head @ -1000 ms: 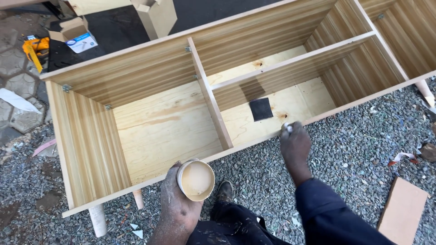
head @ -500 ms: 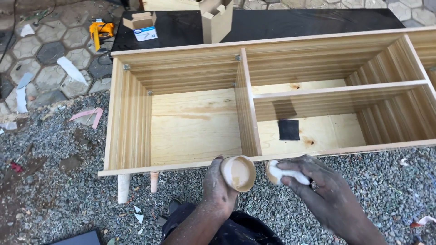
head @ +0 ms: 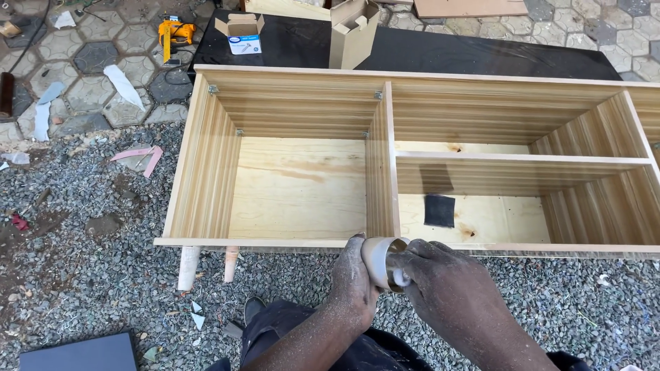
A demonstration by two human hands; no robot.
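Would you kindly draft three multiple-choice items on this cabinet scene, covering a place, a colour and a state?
1. Where does the dark square sheet lie?
A. On the gravel
B. Inside the cabinet, in the lower right compartment
C. On the black board

2. What colour is the power tool on the paving?
A. Yellow
B. Green
C. Red

3. How is the small round tin held?
A. Standing on the cabinet edge
C. Lying on the gravel
B. Tipped sideways in the left hand, the right hand at its mouth

Answers: 1 B, the sheet rests on the plywood back there; 2 A, its body is yellow; 3 B, both hands meet at the tin above the front edge.
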